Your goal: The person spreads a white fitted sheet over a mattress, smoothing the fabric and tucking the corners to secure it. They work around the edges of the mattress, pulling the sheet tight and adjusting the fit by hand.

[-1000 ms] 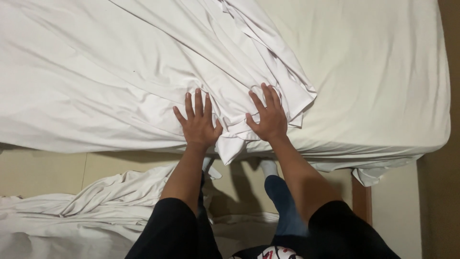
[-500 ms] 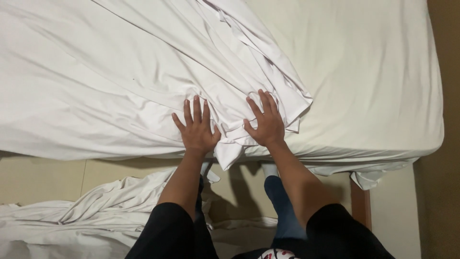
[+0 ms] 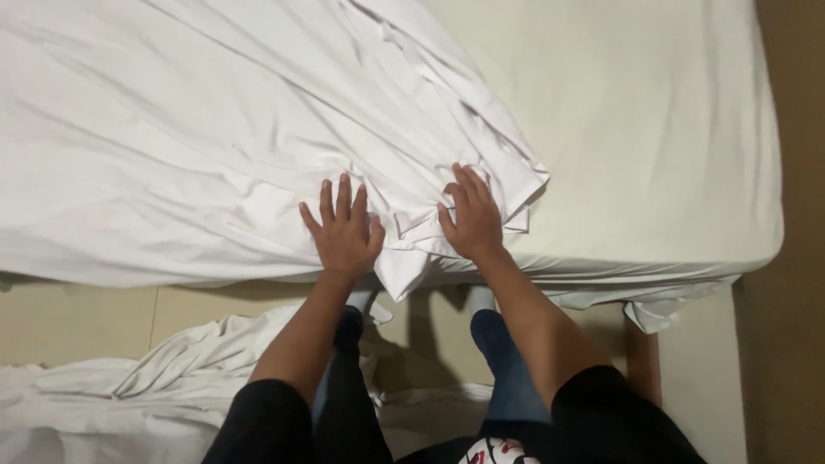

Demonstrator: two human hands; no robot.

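Observation:
A loose white sheet (image 3: 198,146) lies rumpled over the left and middle of a bed, its bunched folds ending at a corner near the bed's front edge. My left hand (image 3: 342,230) rests flat on the sheet with fingers spread. My right hand (image 3: 471,215) presses flat on the bunched folds just to the right, fingers together and apart from the left hand. A pointed flap of sheet (image 3: 404,271) hangs over the bed edge between the hands. Neither hand grips the cloth.
The mattress (image 3: 653,129) with a fitted cream cover shows bare on the right. Another crumpled white cloth (image 3: 129,387) lies on the tiled floor at lower left. A wooden bed leg (image 3: 644,361) stands at the bed's right corner. My legs stand against the bed edge.
Both hands have stayed flat on the sheet and slid slightly toward the bed edge; the view has shifted a little, and the folds look much the same.

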